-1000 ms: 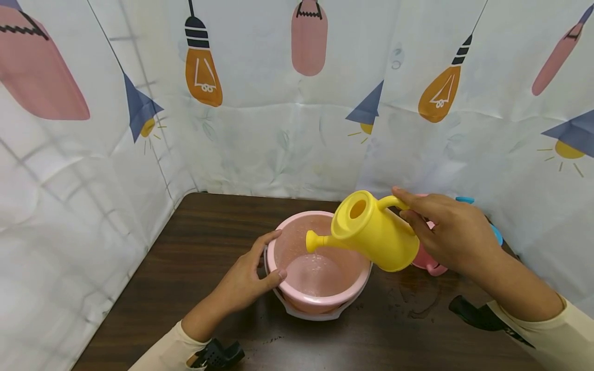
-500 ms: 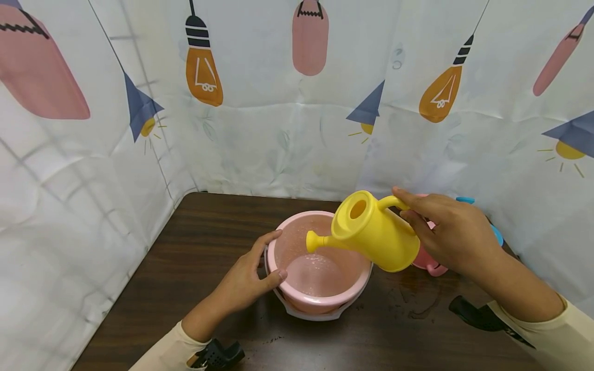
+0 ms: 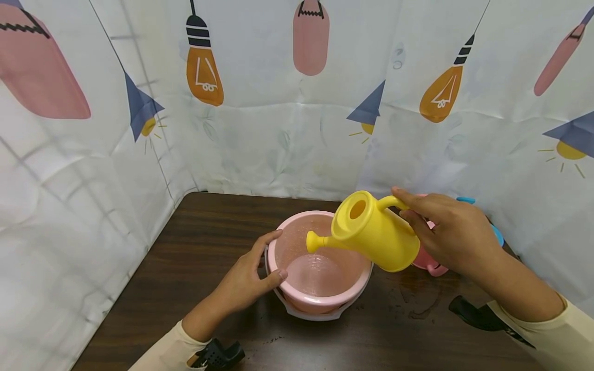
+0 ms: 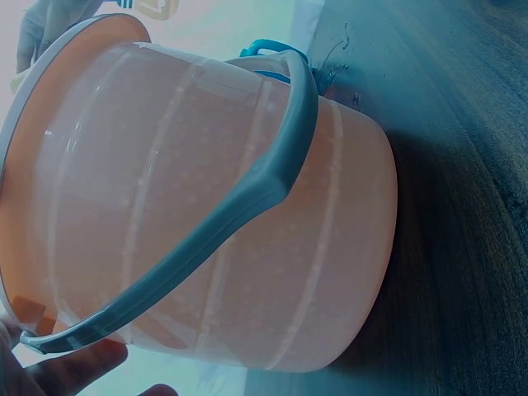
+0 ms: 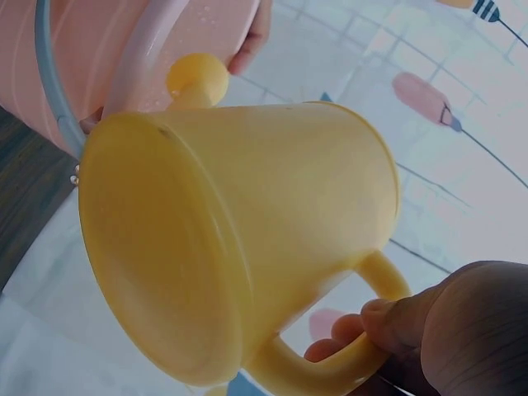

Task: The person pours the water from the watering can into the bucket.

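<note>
**Yellow can tipped over pink bucket**

The yellow watering can [image 3: 373,234] hangs tilted, its spout over the pink bucket [image 3: 320,265], which holds shallow water. The right hand [image 3: 452,232] is curled round the can's handle. The left hand [image 3: 246,275] clasps the bucket's rim. The bucket stands mid-table [image 3: 204,242], nearer the back edge, a pink and a blue container [image 3: 496,232] behind the right hand.

Curtained recording booth [image 3: 278,134] — dark wooden table [image 3: 204,242]
</note>
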A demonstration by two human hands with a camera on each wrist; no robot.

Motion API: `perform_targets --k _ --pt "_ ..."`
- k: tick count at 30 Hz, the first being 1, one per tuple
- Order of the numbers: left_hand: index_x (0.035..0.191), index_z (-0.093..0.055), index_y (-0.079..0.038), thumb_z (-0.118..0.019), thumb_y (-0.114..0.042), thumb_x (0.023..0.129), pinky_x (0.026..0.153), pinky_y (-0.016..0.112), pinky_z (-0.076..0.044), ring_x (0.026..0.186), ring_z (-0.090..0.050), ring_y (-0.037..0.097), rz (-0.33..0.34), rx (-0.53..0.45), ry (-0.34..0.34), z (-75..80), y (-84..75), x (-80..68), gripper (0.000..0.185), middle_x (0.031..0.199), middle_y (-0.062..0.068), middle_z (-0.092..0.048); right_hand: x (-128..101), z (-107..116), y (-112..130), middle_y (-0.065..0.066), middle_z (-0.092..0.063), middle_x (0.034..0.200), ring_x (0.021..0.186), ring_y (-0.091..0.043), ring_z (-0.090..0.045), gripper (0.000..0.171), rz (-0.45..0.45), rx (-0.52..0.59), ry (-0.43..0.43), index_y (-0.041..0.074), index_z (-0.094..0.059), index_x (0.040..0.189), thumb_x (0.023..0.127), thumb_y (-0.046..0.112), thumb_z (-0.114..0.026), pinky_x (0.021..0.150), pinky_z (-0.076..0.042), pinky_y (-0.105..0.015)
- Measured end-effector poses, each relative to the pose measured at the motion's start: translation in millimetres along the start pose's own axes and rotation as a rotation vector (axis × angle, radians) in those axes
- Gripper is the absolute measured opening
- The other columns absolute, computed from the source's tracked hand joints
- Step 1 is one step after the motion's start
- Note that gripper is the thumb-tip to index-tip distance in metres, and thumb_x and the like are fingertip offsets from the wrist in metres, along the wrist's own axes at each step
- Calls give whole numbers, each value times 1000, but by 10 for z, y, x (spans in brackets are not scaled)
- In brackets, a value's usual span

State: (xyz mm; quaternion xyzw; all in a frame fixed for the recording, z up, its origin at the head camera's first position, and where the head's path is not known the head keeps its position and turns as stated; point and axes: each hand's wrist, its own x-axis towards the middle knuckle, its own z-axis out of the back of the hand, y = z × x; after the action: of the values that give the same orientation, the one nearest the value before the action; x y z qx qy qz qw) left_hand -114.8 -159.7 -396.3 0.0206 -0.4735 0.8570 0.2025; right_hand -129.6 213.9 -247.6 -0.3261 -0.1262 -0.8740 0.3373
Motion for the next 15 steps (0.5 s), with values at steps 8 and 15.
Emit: perform_targets --k 8,15 --pt "156 -34 -33 -70 -42 92 96 47 -51 119 -63 24 -3 1 1 2 -5 3 74 151 11 -48 2 5 2 -7 -77 101 69 -22 -63 46 3 -6 2 11 -71 132 87 8 -78 52 -49 -43" --pt "157 -33 -30 -69 -42 92 94 49 -51 117 -64 27 -9 -2 1 7 8 -2 75 149 14 -50 13 11 20 -7 -77 100 70 -22 -64 52 0 -6 2 11 -71 131 80 3 -81 50 -48 -42"
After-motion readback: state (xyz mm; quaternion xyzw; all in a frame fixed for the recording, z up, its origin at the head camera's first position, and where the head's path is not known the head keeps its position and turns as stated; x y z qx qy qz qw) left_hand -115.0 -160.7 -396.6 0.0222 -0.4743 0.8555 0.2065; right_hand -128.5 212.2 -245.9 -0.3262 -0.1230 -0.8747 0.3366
